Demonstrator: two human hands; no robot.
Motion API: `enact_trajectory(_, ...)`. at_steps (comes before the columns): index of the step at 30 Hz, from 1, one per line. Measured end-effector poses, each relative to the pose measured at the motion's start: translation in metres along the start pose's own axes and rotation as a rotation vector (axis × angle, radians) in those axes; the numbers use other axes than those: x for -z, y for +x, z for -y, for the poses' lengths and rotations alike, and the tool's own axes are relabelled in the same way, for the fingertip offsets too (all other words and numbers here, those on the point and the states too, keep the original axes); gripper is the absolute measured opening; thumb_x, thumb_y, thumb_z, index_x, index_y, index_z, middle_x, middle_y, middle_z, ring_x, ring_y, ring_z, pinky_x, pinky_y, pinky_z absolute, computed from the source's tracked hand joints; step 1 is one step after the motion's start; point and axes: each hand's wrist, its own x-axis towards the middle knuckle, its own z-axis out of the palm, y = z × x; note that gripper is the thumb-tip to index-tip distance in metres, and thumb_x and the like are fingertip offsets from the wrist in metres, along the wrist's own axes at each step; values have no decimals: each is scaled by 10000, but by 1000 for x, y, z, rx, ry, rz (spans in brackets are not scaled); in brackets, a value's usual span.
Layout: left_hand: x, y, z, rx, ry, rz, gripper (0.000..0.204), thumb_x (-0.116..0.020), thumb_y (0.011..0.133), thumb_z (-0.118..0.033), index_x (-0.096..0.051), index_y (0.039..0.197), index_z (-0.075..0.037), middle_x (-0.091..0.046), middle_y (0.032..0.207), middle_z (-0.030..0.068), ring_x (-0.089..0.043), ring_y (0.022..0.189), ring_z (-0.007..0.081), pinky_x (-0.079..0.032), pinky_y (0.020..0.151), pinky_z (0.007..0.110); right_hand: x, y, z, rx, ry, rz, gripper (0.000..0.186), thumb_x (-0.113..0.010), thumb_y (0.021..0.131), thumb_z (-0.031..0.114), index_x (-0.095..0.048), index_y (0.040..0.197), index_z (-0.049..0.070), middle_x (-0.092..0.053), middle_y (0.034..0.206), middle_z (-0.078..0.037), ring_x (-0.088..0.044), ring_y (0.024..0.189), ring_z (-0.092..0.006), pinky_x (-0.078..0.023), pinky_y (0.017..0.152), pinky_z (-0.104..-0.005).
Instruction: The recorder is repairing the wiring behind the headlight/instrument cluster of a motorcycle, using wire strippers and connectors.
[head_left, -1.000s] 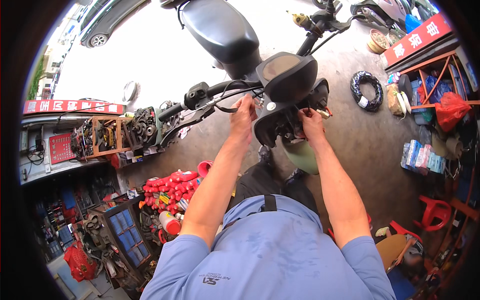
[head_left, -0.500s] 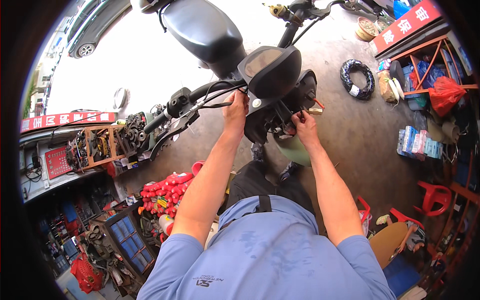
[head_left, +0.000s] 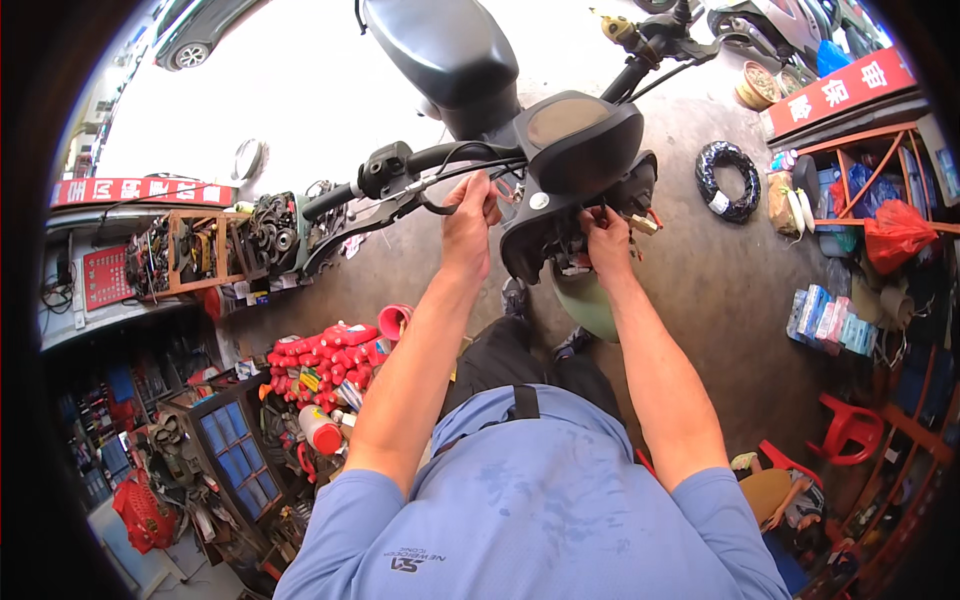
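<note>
The largest thing which carries the others is the grey concrete floor (head_left: 700,290). One motorbike (head_left: 445,55), with its dark seat toward the far edge of this floor, stands in front of the person; it is the thing under both hands. In my judgement it is heavy as a whole and stiff, so the handlebar (head_left: 430,158) would be the firm place to take hold. The headlamp cowl (head_left: 600,140), one piece, looks like hard, smooth plastic, perhaps slippery and a little fragile at its rim. Below it is one dark front shell (head_left: 522,248), open, with small parts inside; these I judge light and delicate, better held by their solid bodies.

On the floor, near the foot of the orange rack (head_left: 865,215) at the right edge, lies one black tyre (head_left: 712,190). Nearer to the person, toward the same edge, one red chair (head_left: 850,425) is well visible.

Two bare hands are at work. The left hand (head_left: 468,225) is just below the handlebar, by thin black cables (head_left: 440,207); its fingers are curled inward, but how tightly, and on what, I cannot tell. The right hand (head_left: 607,240) is at the shell's opening, fingers bent and near together; their tips are partly hidden, so their grip is also uncertain. One small pale block (head_left: 645,224) is just beside it.
</note>
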Motion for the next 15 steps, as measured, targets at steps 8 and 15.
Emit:
enact_trajectory(8,10,9,15,-17,269,25,316,-511,943,-280,-516,698,-81,-435,622,-35,-365,545,57,-287,503,238,14,6,-17,19,-166,-12,76,-578,869,115,-581,845,43,-495,636,14,-504,501,-82,-455,377,-260)
enact_trajectory(15,12,20,44,-84,426,-66,334,-512,936,-269,-621,737,-24,-533,612,-2,-445,565,67,-342,514,253,36,-4,-38,88,-216,19,78,-574,896,113,-594,867,43,-547,752,8,-468,616,-65,-415,461,-247)
